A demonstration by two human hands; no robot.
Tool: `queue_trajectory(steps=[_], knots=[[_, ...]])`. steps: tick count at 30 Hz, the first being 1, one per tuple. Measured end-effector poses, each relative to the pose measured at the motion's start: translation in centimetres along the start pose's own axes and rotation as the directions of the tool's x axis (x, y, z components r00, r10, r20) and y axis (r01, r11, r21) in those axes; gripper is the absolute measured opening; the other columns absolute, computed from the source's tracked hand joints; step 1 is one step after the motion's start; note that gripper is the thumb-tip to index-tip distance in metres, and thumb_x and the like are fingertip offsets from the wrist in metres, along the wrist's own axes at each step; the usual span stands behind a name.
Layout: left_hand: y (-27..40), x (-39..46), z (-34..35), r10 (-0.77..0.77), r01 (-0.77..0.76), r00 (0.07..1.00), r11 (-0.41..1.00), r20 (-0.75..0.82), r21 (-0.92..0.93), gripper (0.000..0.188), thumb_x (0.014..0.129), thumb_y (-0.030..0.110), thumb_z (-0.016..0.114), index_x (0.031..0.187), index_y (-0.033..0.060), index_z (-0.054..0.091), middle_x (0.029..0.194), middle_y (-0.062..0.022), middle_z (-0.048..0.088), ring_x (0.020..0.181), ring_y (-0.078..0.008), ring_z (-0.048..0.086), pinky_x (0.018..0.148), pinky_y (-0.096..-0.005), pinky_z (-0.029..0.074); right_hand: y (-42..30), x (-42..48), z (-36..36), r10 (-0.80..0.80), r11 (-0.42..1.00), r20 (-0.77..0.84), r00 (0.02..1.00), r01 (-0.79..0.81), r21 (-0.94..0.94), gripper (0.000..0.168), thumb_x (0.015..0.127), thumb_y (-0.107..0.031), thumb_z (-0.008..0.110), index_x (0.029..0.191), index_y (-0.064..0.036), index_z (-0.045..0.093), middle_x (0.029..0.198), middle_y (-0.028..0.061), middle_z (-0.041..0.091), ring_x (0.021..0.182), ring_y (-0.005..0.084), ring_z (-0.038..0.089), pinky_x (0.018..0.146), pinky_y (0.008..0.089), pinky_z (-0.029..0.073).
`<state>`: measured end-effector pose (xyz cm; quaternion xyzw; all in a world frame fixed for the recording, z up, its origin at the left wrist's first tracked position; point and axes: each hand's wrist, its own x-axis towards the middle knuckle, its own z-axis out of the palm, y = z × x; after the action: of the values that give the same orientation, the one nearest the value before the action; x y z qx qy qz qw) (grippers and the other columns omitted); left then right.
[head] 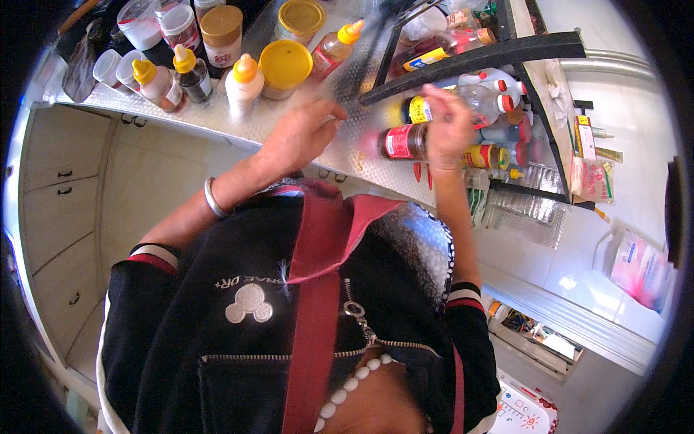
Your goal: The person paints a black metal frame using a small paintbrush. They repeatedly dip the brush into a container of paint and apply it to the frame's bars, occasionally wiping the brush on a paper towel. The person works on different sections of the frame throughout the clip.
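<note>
My left hand (306, 130), a bracelet on its wrist, hovers over the front of the textured metallic counter covering (347, 154), fingers loosely curled and apart, with nothing seen in them. Nearby stand a white bottle with an orange nozzle cap (244, 89) and a yellow-lidded jar (286, 64). My right hand (452, 127) is blurred and overlaps the right end of a dark jar with a red label (399, 142); whether it grips anything is unclear. Just beyond that jar is a dark container with a yellow label (418, 110).
A black-edged rack (477, 59) holds several red-capped plastic bottles (490, 103) and jars. Left of my hands are a gold-lidded jar (221, 30), nozzle-capped bottles (162, 89) and clear tubs (108, 68). Cabinet doors (62, 146) lie below at the far left.
</note>
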<state>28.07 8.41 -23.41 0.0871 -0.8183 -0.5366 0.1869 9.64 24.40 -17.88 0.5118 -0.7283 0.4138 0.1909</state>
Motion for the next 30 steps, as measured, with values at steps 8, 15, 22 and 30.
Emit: queue_trajectory(steps=[8, 15, 22, 30], knots=[[1.2, 1.2, 0.8, -0.167, 0.262, 0.937, 0.917, 0.306, -0.301, 0.035, 0.091, 0.034, 0.052, 0.105, 0.0032, 0.061, 0.092, -0.0107, 0.063, 0.083, -0.0200, 0.058, 0.076, -0.0325, 0.046, -5.0, 2.2, -1.7, 0.499, 0.783, -0.259, 0.827, -0.302, 0.544, 0.015, 0.094, -0.016, 0.047, 0.094, -0.001, 0.045, 0.088, 0.0092, 0.057, 0.080, 0.0177, 0.058, 0.073, 0.0273, 0.046], [2.6, 2.3, 3.2, -0.093, 0.594, 0.805, 0.119, 0.587, -0.796, 0.044, 0.088, 0.040, 0.056, 0.113, 0.0039, 0.058, 0.080, 0.0001, 0.060, 0.067, -0.0087, 0.054, 0.060, -0.0242, 0.045, -5.8, -3.3, 0.9, 0.387, 0.867, -0.173, 0.906, -0.293, 0.404, 0.011, 0.086, -0.010, 0.058, 0.082, -0.002, 0.052, 0.079, 0.0072, 0.055, 0.069, 0.0154, 0.052, 0.067, 0.0269, 0.044], [2.6, 2.5, 4.4, -0.163, 0.581, 0.791, -0.100, 0.589, -0.808, 0.034, 0.086, 0.033, 0.061, 0.103, 0.0038, 0.062, 0.088, -0.0033, 0.066, 0.071, -0.0112, 0.059, 0.065, -0.0249, 0.048, -6.7, -6.2, 0.1, 0.294, 0.948, 0.115, 0.949, -0.305, 0.089, 0.018, 0.076, -0.005, 0.061, 0.091, -0.004, 0.052, 0.088, 0.0122, 0.059, 0.075, 0.0202, 0.060, 0.065, 0.0309, 0.048], [3.0, 2.9, 5.1, -0.141, 0.599, 0.801, 0.195, 0.582, -0.777, 0.025, 0.089, 0.026, 0.058, 0.101, 0.0044, 0.063, 0.089, -0.0028, 0.065, 0.074, -0.0101, 0.061, 0.065, -0.0230, 0.049, -9.0, -3.4, -2.0, 0.318, 0.918, 0.389, 0.865, -0.177, -0.356, 0.047, 0.082, -0.012, 0.054, 0.129, -0.012, 0.044, 0.112, 0.0178, 0.056, 0.092, 0.0349, 0.059, 0.072, 0.0432, 0.049]])
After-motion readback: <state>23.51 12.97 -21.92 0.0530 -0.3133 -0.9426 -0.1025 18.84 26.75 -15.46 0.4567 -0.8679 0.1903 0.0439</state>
